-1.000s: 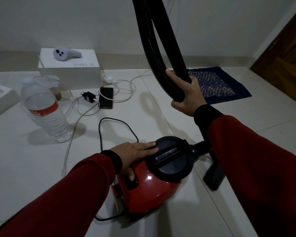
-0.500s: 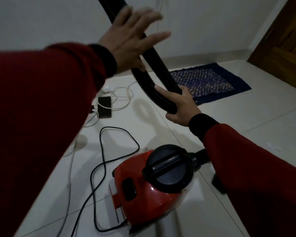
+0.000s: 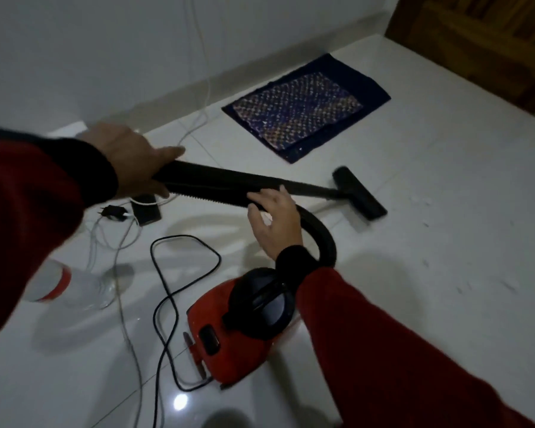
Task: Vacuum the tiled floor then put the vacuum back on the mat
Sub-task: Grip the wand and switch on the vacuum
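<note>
A red canister vacuum (image 3: pixel 229 338) with a black lid sits on the white tiled floor (image 3: pixel 445 273) in front of me. Its black wand (image 3: pixel 217 182) lies low and nearly level, ending in the floor nozzle (image 3: pixel 359 193), which rests on the tiles just below the blue patterned mat (image 3: pixel 306 106). My left hand (image 3: pixel 130 162) is closed around the wand's upper end. My right hand (image 3: pixel 275 220) has its fingers spread, with the fingertips touching the ribbed hose (image 3: pixel 323 239) where it curves down to the canister.
A black power cord (image 3: pixel 167 288) loops left of the vacuum. A plastic water bottle (image 3: pixel 65 287), a phone (image 3: pixel 145 211), a charger plug (image 3: pixel 112 211) and white cables lie at the left. A wooden door (image 3: pixel 482 41) stands at the top right. White specks (image 3: pixel 420 202) dot the tiles on the right.
The wand swung down from upright to nearly level, and the nozzle now rests on the floor. My left hand closed on the wand's top. My right hand opened its grip on the hose.
</note>
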